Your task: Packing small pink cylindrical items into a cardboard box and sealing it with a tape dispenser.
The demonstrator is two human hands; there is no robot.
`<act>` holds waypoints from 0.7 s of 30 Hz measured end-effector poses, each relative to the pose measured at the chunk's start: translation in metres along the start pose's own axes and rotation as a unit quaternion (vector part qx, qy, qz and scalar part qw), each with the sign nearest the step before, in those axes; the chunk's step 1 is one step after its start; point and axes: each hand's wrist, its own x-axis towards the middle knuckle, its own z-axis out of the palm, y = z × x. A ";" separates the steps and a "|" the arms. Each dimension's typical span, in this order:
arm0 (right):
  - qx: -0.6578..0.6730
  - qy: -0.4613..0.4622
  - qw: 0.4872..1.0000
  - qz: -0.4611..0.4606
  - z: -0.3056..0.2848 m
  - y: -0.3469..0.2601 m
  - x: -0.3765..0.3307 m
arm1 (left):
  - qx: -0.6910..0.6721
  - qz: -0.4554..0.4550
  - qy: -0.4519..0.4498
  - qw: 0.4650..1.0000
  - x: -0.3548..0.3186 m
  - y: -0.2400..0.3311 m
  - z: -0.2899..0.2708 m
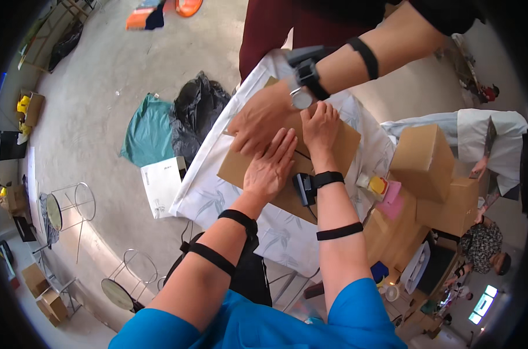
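A brown cardboard piece [342,145], perhaps a flattened box or a box top, lies tilted on the table before me. My left hand [270,166] rests flat on it, palm down and fingers stretched out. Farther up on the cardboard is my right hand [320,129], its fingers bent a little and apart, pressing on the surface. Another person's hand [264,116], wearing a watch, reaches in from the far side and touches the cardboard beside my left fingertips. That hand partly hides the far edge. A small black device [303,189] is strapped at my right wrist.
The table has a white, leaf-patterned cloth [217,192]. Cardboard boxes [421,157], a pink pad [390,198] and a yellow-capped item [377,185] stand to the right. Black [200,104] and green bags [147,131] lie on the floor at left, near wire-legged stools [54,209].
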 end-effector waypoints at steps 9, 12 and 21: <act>0.014 0.026 1.000 0.000 0.003 -0.007 0.006 | 0.052 -0.003 -0.031 0.998 0.031 -0.004 0.003; 0.044 -0.092 0.994 0.033 -0.012 0.005 0.002 | 0.048 0.001 -0.043 0.998 0.037 0.000 0.004; 0.492 0.028 0.781 0.383 -0.124 0.156 -0.140 | 0.086 -0.004 -0.064 0.994 0.041 -0.005 0.001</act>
